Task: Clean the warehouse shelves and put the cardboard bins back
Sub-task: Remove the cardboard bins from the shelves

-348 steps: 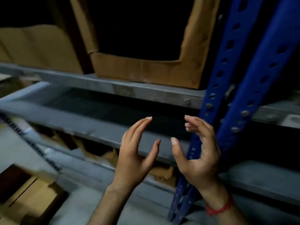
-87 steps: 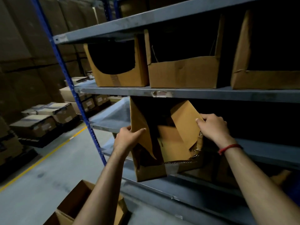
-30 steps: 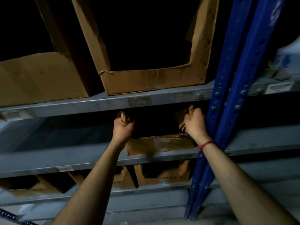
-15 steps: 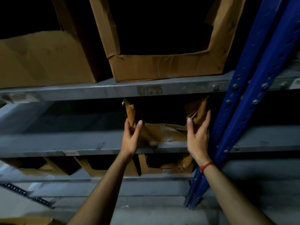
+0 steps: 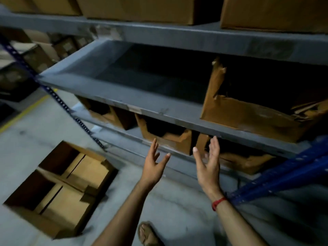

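A torn cardboard bin (image 5: 248,116) sits at the right end of the grey middle shelf (image 5: 142,102), its front wall at the shelf's edge. The rest of that shelf to the left is bare. My left hand (image 5: 153,166) and my right hand (image 5: 208,166) hang in the air below and in front of the shelf edge, palms facing each other, fingers straight, holding nothing. A red band circles my right wrist. Neither hand touches the bin.
More cardboard bins (image 5: 165,137) stand on the lower shelf, and others (image 5: 142,8) on the shelf above. An open box with dividers (image 5: 58,189) lies on the concrete floor at left. Blue uprights (image 5: 276,178) rise at right, another (image 5: 58,102) at left. My sandalled foot (image 5: 147,235) is below.
Both hands have let go of the torn bin, which now stays on the middle shelf, and have drawn back and down. The view has swung left and downward.
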The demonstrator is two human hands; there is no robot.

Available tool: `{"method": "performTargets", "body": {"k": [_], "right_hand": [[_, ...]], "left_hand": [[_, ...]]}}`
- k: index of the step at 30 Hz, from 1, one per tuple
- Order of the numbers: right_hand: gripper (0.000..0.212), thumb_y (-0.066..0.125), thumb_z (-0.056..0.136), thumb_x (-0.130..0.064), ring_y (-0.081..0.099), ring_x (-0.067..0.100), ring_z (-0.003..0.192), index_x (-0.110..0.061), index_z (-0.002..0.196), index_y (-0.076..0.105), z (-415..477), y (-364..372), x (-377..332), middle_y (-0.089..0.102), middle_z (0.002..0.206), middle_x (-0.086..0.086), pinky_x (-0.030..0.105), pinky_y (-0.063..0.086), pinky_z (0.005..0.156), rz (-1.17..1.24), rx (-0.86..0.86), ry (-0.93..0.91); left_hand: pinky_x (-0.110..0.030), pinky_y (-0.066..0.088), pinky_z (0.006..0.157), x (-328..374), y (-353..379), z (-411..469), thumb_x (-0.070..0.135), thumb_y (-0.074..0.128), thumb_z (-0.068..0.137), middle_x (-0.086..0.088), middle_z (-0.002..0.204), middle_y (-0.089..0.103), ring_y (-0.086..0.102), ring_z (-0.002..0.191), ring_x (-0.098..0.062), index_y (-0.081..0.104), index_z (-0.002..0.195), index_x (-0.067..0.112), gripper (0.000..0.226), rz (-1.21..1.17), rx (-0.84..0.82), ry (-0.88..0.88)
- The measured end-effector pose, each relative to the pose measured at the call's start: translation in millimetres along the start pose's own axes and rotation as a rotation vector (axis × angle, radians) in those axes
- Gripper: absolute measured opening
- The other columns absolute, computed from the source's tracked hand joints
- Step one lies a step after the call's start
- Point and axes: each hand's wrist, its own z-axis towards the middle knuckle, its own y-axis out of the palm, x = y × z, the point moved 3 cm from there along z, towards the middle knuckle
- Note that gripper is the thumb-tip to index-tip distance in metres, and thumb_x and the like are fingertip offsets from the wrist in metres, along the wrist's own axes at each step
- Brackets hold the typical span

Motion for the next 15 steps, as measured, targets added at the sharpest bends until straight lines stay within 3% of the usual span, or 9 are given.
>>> {"method": "performTargets", "body": {"k": [4, 8, 15], "right_hand": [[0.078, 0.065, 0.09, -0.04, 0.028, -0.012, 0.139, -0.032, 0.155, 0.023, -10, 57, 6, 0.028, 0.159, -0.013, 0.035, 0.029, 0.12, -0.065, -0.218, 0.011], [0.072, 0.067, 0.092, -0.035, 0.031, -0.007, 0.137, -0.037, 0.152, 0.027, -24, 116, 6, 0.032, 0.153, -0.021, 0.026, 0.03, 0.115, -0.139, -0.419, 0.034], [0.065, 0.067, 0.092, -0.033, 0.034, -0.001, 0.137, -0.038, 0.148, 0.034, -67, 239, 5, 0.036, 0.151, -0.019, 0.031, 0.032, 0.117, -0.215, -0.686, 0.074]], "left_hand": [[-0.045, 0.034, 0.118, -32, -52, -4, 0.028, 0.069, 0.093, 0.002, 0.162, 0.029, 0.032, 0.147, -0.021, 0.023, 0.156, 0.03, 0.079, -0.006, 0.122, -0.092], [-0.048, 0.036, 0.117, -63, -110, -11, 0.03, 0.069, 0.093, 0.0, 0.162, 0.028, 0.033, 0.146, -0.022, 0.022, 0.157, 0.03, 0.079, -0.036, 0.205, -0.162], [-0.048, 0.041, 0.112, -128, -231, -37, 0.031, 0.068, 0.094, -0.002, 0.161, 0.03, 0.038, 0.142, -0.028, 0.021, 0.157, 0.032, 0.079, -0.083, 0.416, -0.326]]}}
